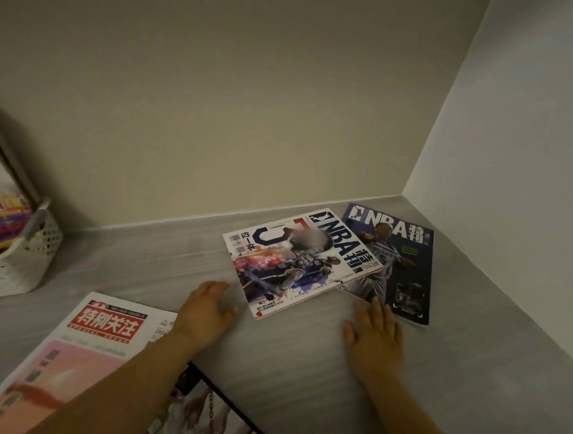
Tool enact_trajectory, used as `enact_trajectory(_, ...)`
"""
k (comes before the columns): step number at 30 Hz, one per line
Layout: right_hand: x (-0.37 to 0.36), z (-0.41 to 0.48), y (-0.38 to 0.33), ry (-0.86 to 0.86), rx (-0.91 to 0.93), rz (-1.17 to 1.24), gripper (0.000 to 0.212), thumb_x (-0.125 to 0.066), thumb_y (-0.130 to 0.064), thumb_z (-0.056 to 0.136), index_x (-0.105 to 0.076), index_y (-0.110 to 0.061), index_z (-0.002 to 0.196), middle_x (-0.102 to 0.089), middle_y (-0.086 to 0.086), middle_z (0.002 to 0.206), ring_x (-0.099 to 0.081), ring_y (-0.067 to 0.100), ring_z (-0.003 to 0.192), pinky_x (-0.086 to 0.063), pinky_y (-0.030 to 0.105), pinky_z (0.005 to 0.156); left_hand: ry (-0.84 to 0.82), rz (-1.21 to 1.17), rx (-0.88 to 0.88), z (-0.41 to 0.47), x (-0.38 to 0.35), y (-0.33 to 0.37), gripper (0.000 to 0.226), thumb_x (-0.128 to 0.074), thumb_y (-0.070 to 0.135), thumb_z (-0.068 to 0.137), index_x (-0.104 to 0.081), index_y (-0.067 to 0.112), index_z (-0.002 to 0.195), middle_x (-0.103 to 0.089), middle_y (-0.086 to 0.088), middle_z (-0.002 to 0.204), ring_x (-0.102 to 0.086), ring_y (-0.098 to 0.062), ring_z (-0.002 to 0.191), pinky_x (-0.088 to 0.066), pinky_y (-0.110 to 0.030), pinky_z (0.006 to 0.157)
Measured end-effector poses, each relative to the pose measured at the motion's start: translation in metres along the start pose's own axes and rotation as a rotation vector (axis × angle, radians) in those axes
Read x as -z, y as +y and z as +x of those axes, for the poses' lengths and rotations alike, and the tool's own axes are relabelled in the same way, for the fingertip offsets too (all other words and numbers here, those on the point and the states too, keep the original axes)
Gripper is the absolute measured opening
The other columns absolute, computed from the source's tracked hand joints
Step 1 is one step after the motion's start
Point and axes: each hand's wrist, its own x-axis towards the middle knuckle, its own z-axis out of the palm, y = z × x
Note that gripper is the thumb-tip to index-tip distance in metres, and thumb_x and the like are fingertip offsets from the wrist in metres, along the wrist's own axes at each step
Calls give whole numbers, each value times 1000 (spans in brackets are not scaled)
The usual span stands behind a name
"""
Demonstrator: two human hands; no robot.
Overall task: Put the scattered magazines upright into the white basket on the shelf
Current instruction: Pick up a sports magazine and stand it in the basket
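White-covered NBA magazine (301, 262) is lying flat on the grey shelf (273, 362) in the head view. Its long axis is running roughly left-right, title edge to the right, overlapping the left side of a dark blue NBA magazine (407, 263) whose long axis is running away from the person. Left hand (204, 311) is sitting just beside the white cover's near-left corner, fingers (216, 287) loosely curled, gripping nothing. Right hand (373, 336) is lying flat, fingers (376, 309) straight, tips touching the dark blue one's near edge, holding nothing. Left is looking nearer the white one, right the blue. Red-titled magazine (89, 339) is lying under the left forearm. White basket (20, 259) is standing well apart at far left, a purple magazine (2, 213) leaning in it.
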Motion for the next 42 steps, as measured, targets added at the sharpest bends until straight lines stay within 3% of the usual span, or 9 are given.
enact_trajectory(9,-3,6,4,-29,22,21,57,-18,-49,92,-5,-26,143,8,6,156,12,26,142,6,40,114,16,264,-82,67,-9,41,47,-44,30,90,-34,16,134,-29,-11,148,-28,-30,134,-24,-43,111)
enact_trajectory(13,-7,7,6,-17,17,47,58,-18,-51,91,-5,-28,143,8,5,156,14,24,142,9,39,112,74,-19,8,106,3,47,31,-41,19,92,-58,-4,105,-55,-29,120,-52,-37,105,-40,-41,92)
enact_trajectory(15,-8,7,7,-12,15,48,58,-19,-51,91,-5,-28,143,8,4,156,14,24,142,10,39,111,66,15,61,121,7,37,32,-46,21,90,-56,-3,108,-55,-27,122,-50,-39,110,-39,-43,96)
enact_trajectory(23,-9,9,5,-37,-9,55,60,-20,-52,90,-4,-29,143,11,2,155,16,22,141,12,38,110,-42,169,77,149,17,20,87,-74,35,68,-26,10,137,-34,-20,143,-33,-39,130,-27,-47,110)
enact_trajectory(27,-7,7,4,-36,-10,54,59,-20,-52,90,-6,-29,143,10,2,156,16,22,141,11,38,112,-70,411,104,142,23,36,88,-75,42,64,-29,11,133,-44,-19,131,-41,-36,121,-34,-43,101)
enact_trajectory(32,-2,6,1,-56,-23,59,60,-19,-52,91,-5,-27,143,9,1,156,14,21,142,9,38,114,87,356,5,111,32,57,35,-53,31,86,-48,8,111,-62,-15,111,-58,-31,97,-44,-35,75)
enact_trajectory(35,1,4,-1,-47,-25,62,58,-17,-50,92,-5,-25,143,7,2,156,12,21,142,6,39,115,279,234,-62,78,37,52,34,-34,33,94,-54,7,102,-67,-18,98,-60,-35,86,-41,-32,65)
enact_trajectory(39,10,-4,-3,-14,-11,86,53,-20,-44,95,-13,-22,143,-6,1,156,0,19,144,0,36,117,468,-63,-177,31,48,42,29,-43,20,92,-59,-3,94,-68,-27,86,-60,-37,73,-38,-31,58)
enact_trajectory(42,22,-12,-16,20,-75,325,50,-29,-37,95,-22,-17,141,-25,6,151,-21,22,139,-14,35,115,564,-179,-262,3,71,41,24,-48,15,90,-62,-5,90,-69,-26,80,-54,-26,64,-34,-27,54)
